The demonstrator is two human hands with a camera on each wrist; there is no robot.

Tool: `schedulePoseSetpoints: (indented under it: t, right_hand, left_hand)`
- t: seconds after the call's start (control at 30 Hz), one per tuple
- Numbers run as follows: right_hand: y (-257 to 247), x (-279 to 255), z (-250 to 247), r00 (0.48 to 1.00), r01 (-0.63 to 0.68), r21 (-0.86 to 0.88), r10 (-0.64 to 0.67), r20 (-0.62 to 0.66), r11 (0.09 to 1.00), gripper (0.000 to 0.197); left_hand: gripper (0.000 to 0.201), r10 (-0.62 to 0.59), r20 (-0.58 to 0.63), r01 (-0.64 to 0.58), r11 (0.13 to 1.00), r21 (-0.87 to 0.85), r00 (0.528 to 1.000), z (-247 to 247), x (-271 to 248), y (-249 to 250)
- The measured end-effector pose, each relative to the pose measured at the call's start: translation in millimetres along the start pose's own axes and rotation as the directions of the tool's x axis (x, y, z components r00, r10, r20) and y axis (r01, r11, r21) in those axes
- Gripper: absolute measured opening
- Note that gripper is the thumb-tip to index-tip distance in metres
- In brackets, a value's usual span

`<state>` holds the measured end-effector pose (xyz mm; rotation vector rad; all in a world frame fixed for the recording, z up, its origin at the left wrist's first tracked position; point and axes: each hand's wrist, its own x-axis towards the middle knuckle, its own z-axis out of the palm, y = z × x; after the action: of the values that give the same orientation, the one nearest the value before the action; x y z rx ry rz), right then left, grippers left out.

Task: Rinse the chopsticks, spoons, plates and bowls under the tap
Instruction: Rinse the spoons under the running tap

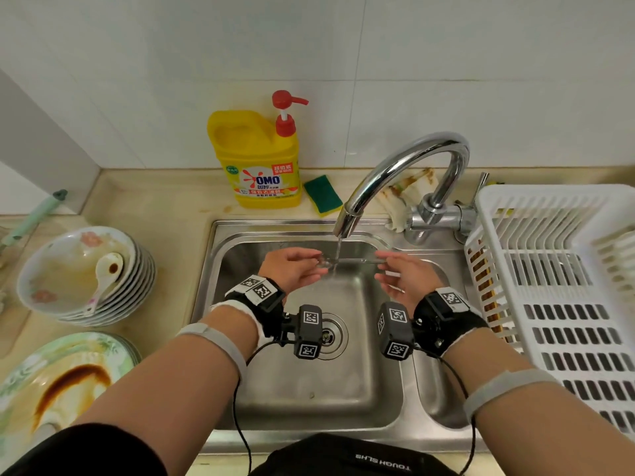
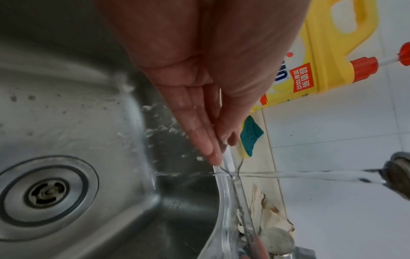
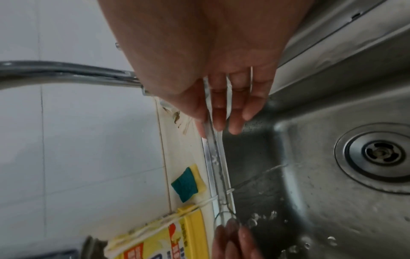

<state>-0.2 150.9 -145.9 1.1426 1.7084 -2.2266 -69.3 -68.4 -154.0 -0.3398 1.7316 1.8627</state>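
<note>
A clear plastic spoon (image 1: 347, 261) lies level under the tap spout (image 1: 347, 221), and the water stream (image 1: 337, 247) hits it near the bowl end. My left hand (image 1: 311, 266) pinches the spoon's bowl end (image 2: 235, 162) between thumb and straight fingers (image 2: 206, 140). My right hand (image 1: 386, 267) holds the spoon's handle (image 3: 214, 154) between its thumb and fingers (image 3: 235, 113). Both hands hang over the steel sink (image 1: 309, 379). On the counter at the left, dirty bowls (image 1: 48, 269) stand stacked with a white spoon (image 1: 106, 271) inside, above stained plates (image 1: 51, 376).
A white dish rack (image 1: 567, 269) stands right of the sink, with brown chopsticks (image 1: 481, 290) showing through its side. Behind the sink are a yellow detergent bottle (image 1: 257, 159), a green-yellow sponge (image 1: 323, 194) and a crumpled cloth (image 1: 405, 190). The drain (image 1: 330, 334) is below my wrists.
</note>
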Motion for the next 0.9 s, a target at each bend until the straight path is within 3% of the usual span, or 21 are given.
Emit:
schedulePoseSetpoints:
  t: [0.1, 0.17, 0.27, 0.33, 0.5, 0.6, 0.73, 0.83, 0.9]
  right_hand:
    - [-1.2, -1.9, 2.2, 0.997, 0.029, -0.246, -0.009, 0.08, 0.969, 0.027]
    - [-3.5, -6.8, 7.4, 0.984, 0.137, -0.404, -0.079, 0.157, 0.905, 0.024]
    - [-5.2, -13.7, 18.9, 0.936, 0.325, -0.636, -0.145, 0.32, 0.7, 0.016]
    - [-3.7, -17.1, 26.9, 0.91, 0.39, -0.7, -0.133, 0.393, 0.599, 0.014]
    - [-3.6, -29.5, 42.0, 0.878, 0.461, -0.743, -0.13, 0.46, 0.484, 0.01]
    - [-7.7, -39.4, 42.3, 0.868, 0.471, -0.734, -0.11, 0.484, 0.489, 0.008]
    - [-15.5, -61.1, 36.3, 0.865, 0.453, -0.662, -0.115, 0.489, 0.597, 0.002]
    - [-24.1, -75.9, 23.5, 0.9, 0.39, -0.642, -0.128, 0.416, 0.659, 0.005]
    - [-30.7, -84.7, 11.1, 0.921, 0.35, -0.642, -0.125, 0.369, 0.682, 0.002]
  left_hand:
    - [0.015, 0.075, -0.032, -0.072, 0.995, 0.069, 0.997, -12.4, -2.5, 1.2]
    - [0.014, 0.116, -0.037, -0.112, 0.988, 0.104, 0.993, -19.6, -6.4, 3.7]
    - [0.012, 0.167, -0.016, -0.162, 0.974, 0.16, 0.986, -26.7, -16.6, 9.0]
    - [0.015, 0.198, 0.023, -0.198, 0.956, 0.214, 0.98, -29.5, -24.6, 12.7]
    - [0.013, 0.3, 0.12, -0.323, 0.899, 0.296, 0.946, -31.5, -44.0, 25.0]
    - [0.014, 0.319, 0.171, -0.357, 0.892, 0.279, 0.932, -30.3, -51.3, 31.8]
    - [0.023, 0.295, 0.169, -0.331, 0.909, 0.253, 0.94, -21.2, -57.7, 36.1]
    - [0.025, 0.241, 0.121, -0.269, 0.876, 0.399, 0.963, -12.1, -57.7, 28.4]
    - [0.019, 0.228, 0.146, -0.27, 0.776, 0.571, 0.963, -6.6, -54.5, 18.6]
